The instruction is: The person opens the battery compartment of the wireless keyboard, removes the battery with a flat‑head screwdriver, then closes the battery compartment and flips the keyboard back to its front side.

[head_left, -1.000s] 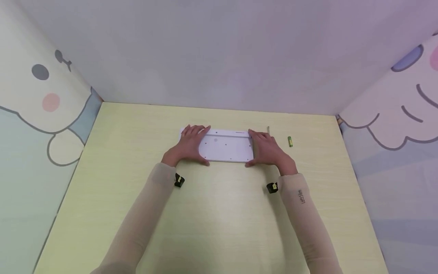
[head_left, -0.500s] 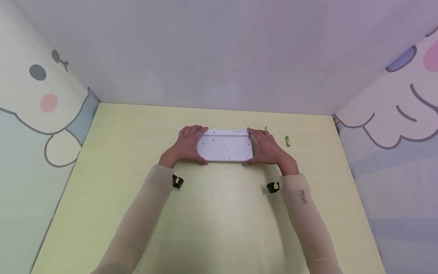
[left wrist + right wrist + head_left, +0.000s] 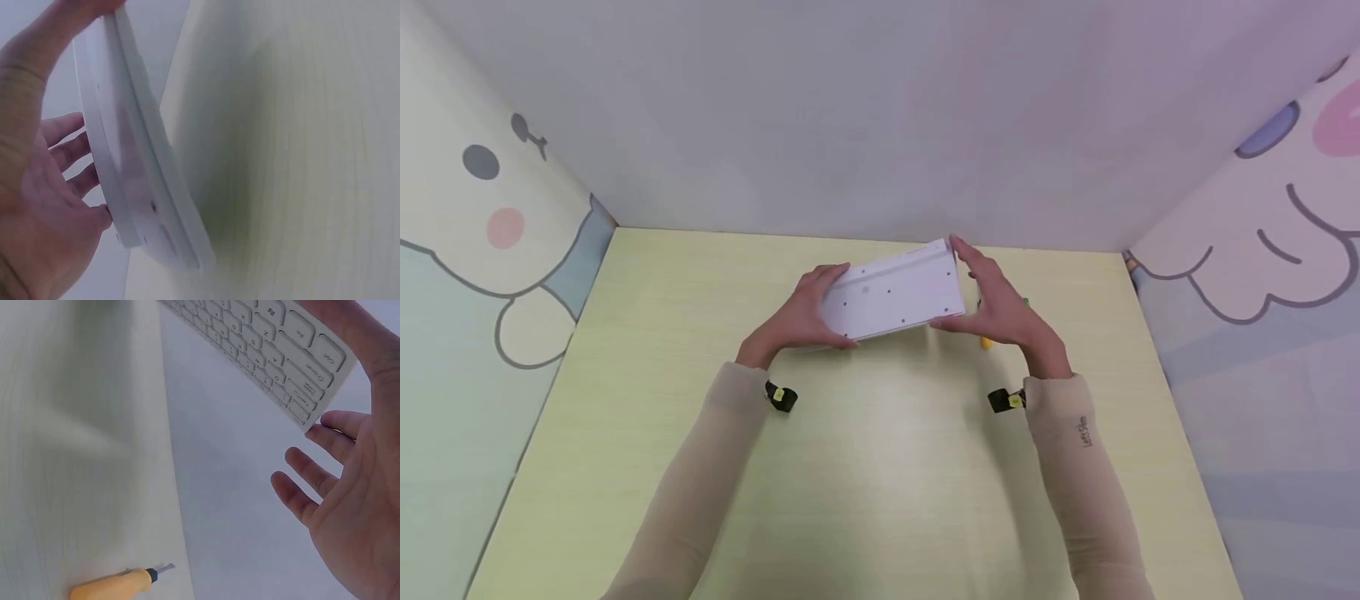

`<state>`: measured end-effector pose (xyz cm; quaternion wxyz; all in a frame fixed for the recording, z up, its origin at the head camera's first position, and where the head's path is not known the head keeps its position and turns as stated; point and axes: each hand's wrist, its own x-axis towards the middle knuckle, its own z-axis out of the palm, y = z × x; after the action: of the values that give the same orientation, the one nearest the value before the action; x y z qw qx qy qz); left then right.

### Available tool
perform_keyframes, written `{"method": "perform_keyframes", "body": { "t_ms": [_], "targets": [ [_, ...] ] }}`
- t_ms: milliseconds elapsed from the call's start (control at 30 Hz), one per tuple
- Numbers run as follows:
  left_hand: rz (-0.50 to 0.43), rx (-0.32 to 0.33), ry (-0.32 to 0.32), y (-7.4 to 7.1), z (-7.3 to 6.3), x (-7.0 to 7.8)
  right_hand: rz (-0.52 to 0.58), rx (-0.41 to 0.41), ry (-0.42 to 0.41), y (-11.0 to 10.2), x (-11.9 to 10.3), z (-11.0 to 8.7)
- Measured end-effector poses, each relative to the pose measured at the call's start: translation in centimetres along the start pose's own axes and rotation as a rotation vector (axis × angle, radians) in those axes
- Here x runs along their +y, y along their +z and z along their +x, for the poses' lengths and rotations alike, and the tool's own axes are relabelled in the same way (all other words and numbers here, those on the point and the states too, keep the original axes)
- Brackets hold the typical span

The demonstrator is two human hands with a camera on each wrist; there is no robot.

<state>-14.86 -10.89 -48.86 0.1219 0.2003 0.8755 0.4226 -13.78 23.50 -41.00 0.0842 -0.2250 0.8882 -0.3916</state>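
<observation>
A white keyboard (image 3: 895, 292) is held above the table with its screw-dotted underside towards the head camera. It slants, its right end higher than its left. My left hand (image 3: 805, 315) grips the left end, thumb on the near edge and fingers on the far edge. At the other end my right hand (image 3: 1006, 315) holds the keyboard between thumb and fingertips. White keys (image 3: 275, 353) show from below in the right wrist view. The left wrist view shows the keyboard's edge (image 3: 156, 156) side-on, apart from the tabletop.
A screwdriver (image 3: 115, 586) with an orange handle lies on the table (image 3: 880, 467), largely behind my right hand in the head view. The green end of a battery (image 3: 1026, 302) peeks out beside that hand. Patterned walls (image 3: 865, 125) border the table's back and sides.
Both hands have lifted the keyboard from the table, its right end rising more and tilting up. The screwdriver's orange handle has come into sight below my right hand.
</observation>
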Motion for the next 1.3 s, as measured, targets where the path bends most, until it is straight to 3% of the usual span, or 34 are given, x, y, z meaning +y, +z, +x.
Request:
{"method": "perform_keyframes", "body": {
  "t_ms": [233,500,733,833,1067,1300],
  "targets": [
    [-0.061,0.008,0.007,0.2,-0.2,0.7,0.118,0.01,-0.014,-0.9,-4.1,-0.1],
    [-0.142,0.008,0.031,0.5,0.0,2.3,0.244,0.044,-0.02,-0.5,-4.3,1.0],
    [-0.178,0.02,0.087,0.8,0.3,4.0,0.328,0.036,-0.081,0.3,-4.4,1.7],
    [-0.189,0.034,0.111,0.8,0.3,4.5,0.315,0.047,-0.119,0.8,-5.2,1.9],
    [-0.235,0.041,0.154,1.4,0.4,5.3,0.174,0.086,-0.222,2.0,-6.5,2.7],
    [-0.257,0.067,0.151,1.2,0.1,6.2,0.118,0.031,-0.218,3.1,-5.7,2.9]
  ]
}}
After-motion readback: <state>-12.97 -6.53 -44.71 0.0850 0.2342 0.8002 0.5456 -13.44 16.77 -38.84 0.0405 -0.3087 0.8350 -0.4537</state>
